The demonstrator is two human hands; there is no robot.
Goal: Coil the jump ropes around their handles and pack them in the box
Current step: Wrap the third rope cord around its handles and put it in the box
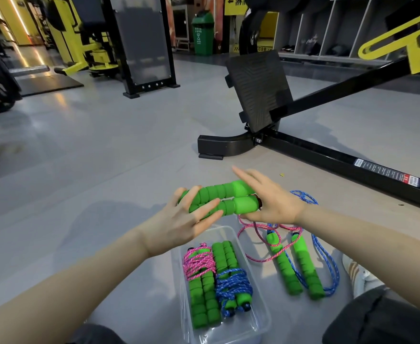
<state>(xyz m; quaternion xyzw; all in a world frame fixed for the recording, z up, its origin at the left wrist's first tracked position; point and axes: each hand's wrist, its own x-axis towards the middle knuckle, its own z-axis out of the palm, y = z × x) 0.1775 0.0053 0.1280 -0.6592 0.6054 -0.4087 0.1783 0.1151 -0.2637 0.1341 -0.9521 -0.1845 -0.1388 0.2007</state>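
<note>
Both hands hold a pair of green foam handles (225, 199) side by side in the air above a clear plastic box (256, 326). My left hand (179, 224) grips their left end with fingers laid across them. Cupped round their right end is my right hand (273, 202), forefinger straight. A pink rope (251, 234) hangs from that end to the floor. In the box lie two coiled ropes, one wrapped in pink cord (199, 264), one in blue cord (232, 284). A loose blue rope (328, 269) with two green handles (295, 264) lies right of the box.
I sit on a grey gym floor. A black machine frame (328, 157) with a tilted foot plate (258, 88) runs across the right. My shoe (357, 274) lies beside the loose rope. Yellow machines and a green bin (202, 33) stand far back.
</note>
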